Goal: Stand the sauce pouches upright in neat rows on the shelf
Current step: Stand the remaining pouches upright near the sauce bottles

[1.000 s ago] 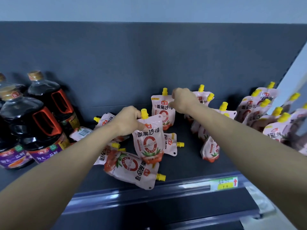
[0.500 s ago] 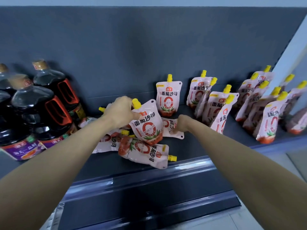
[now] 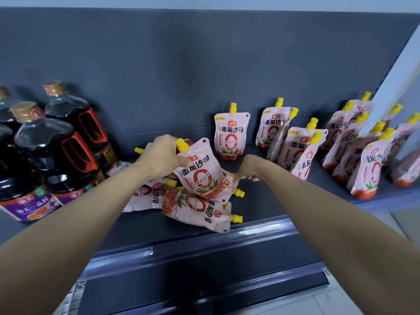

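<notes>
The left grip (image 3: pixel 166 158) clasps a tilted pouch (image 3: pixel 200 173) at its spout, above the shelf (image 3: pixel 256 208). The right grip (image 3: pixel 248 167) pinches a flat pouch (image 3: pixel 228 185) beside it. Beyond stand upright pouches (image 3: pixel 230 133); dark-filled bottles (image 3: pixel 45 151) sit left.

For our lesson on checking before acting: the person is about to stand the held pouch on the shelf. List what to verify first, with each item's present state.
1. Left hand grips the held pouch near its spout: ok.
2. Held pouch is upright: not ok, it tilts.
3. Bare shelf in front of the standing pouch: ok.
4. Right hand has a firm hold on the lying pouch: cannot tell.
5. No pouches left lying flat: not ok, the front pouch lies on its side.
</notes>
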Motion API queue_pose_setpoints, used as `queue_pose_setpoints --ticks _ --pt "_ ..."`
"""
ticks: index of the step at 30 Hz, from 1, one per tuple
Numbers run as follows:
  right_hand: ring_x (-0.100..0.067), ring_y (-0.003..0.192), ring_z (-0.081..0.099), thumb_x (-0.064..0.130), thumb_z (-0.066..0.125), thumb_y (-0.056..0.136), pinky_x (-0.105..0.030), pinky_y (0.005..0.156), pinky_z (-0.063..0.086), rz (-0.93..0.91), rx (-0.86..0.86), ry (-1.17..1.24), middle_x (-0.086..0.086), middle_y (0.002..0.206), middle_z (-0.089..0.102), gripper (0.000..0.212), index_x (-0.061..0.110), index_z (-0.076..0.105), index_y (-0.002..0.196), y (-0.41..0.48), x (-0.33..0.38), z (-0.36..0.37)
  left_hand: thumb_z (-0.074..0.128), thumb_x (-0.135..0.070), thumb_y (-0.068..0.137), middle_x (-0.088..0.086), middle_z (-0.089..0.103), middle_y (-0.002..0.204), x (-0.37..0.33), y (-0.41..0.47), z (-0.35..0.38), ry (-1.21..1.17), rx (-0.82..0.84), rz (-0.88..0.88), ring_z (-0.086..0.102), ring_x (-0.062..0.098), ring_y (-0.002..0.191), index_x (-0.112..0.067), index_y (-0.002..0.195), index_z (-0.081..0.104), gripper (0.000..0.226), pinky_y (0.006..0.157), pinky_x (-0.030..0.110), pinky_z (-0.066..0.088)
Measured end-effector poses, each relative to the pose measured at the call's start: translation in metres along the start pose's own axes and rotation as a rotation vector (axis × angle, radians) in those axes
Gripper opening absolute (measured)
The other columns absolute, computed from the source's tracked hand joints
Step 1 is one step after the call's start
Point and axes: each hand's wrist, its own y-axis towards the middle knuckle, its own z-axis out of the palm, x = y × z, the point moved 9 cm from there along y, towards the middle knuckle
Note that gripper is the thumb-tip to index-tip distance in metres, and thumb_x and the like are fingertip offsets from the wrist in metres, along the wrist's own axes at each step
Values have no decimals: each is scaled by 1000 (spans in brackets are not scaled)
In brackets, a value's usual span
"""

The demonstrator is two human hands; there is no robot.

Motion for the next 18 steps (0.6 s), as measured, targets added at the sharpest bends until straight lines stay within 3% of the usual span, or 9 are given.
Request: queue_pose_setpoints --ticks 2,4,7,10,12,14,16,18 --pt "-20 64 49 0 52 90 -24 54 41 -4 20 54 -11 67 51 15 1 58 76 2 -1 2 77 -26 73 9 74 78 0 0 0 -3 -2 2 69 29 75 -12 70 70 15 78 48 54" --pt "-23 68 60 -2 46 92 -29 64 52 -39 24 111 -17 78 62 18 -2 60 82 3 6 -1 77 -25 73 4 73 76 0 1 -1 -6 -5 3 69 26 72 -15 69 70 13 74 47 56" --pt "-35 101 66 -3 40 94 -37 85 53 -114 -129 48 -23 104 66 20 -4 59 94 -2 24 -36 78 -25 72 4 72 73 0 3 -2 5 -14 3 67 26 69 -13 68 70 15 72 48 56" --pt "-35 108 60 3 40 93 -36 85 49 -290 -415 -84 -20 117 62 27 -2 53 117 -17 56 -92 79 -29 69 9 72 75 -3 8 1 30 -16 -3 67 30 74 -11 68 69 21 78 47 54" --pt "-36 104 59 3 41 90 -35 77 47 -382 -494 -192 -18 115 62 29 4 52 117 -25 75 -114 79 -31 69 4 72 77 -7 11 4 36 -3 -14 67 26 75 -12 71 70 22 76 41 54" --pt "-35 98 58 3 43 89 -33 71 43 -418 -502 -282 -16 112 61 20 10 54 104 -30 86 -121 79 -27 70 -1 62 63 -16 13 9 1 13 6 57 20 62 -9 65 67 22 62 28 47" --pt "-32 90 56 3 43 89 -33 69 42 -426 -493 -370 -14 110 61 21 12 54 104 -30 89 -119 78 -25 71 -5 48 52 -25 13 12 9 -6 19 44 16 49 -11 57 61 26 49 23 33" --pt "-33 92 57 8 44 91 -34 72 44 -433 -467 -365 -14 111 62 21 11 57 108 -27 85 -117 76 -28 74 -6 55 55 -30 13 16 63 -22 22 48 9 48 -14 62 63 23 46 23 35"
